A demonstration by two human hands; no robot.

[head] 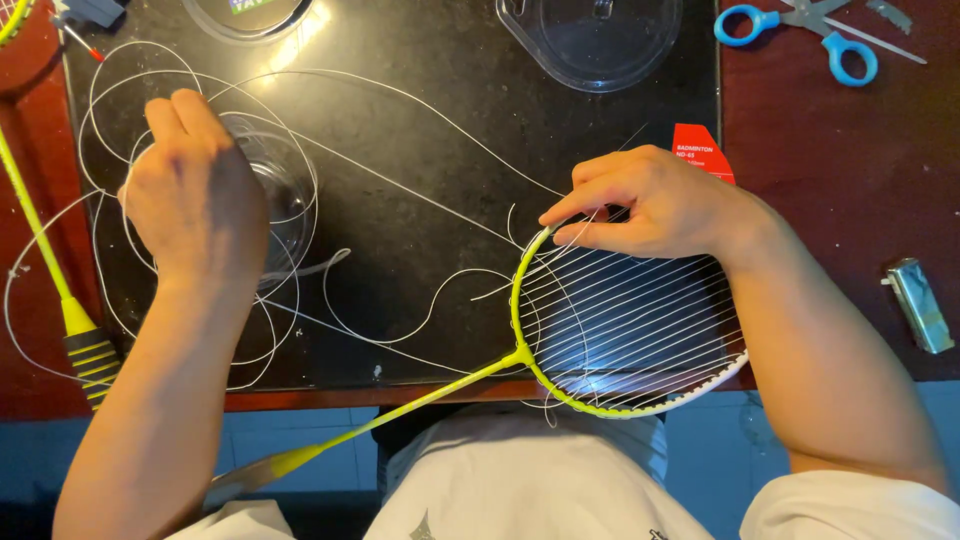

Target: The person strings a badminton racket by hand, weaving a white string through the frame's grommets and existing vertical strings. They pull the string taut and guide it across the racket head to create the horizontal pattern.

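Blue-handled scissors (800, 35) lay at the bench's (860, 180) far right corner, a small metal lighter (920, 305) nearer on the right. A clear plastic lid (592, 40) sat on the black mat (440, 130), a red tag (702, 150) at its edge. A second yellow racket (60, 300) lay far left.

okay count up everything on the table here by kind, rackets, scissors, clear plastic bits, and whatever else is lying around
Rackets: 2, one yellow-green racket under the right hand, a second racket at the left edge
Scissors: 1, blue-handled
Clear plastic pieces: 3, a lid, a round piece, a reel by the left hand
Loose string: 1 tangle
Metal lighter-like object: 1
Red tag: 1
Total: 9
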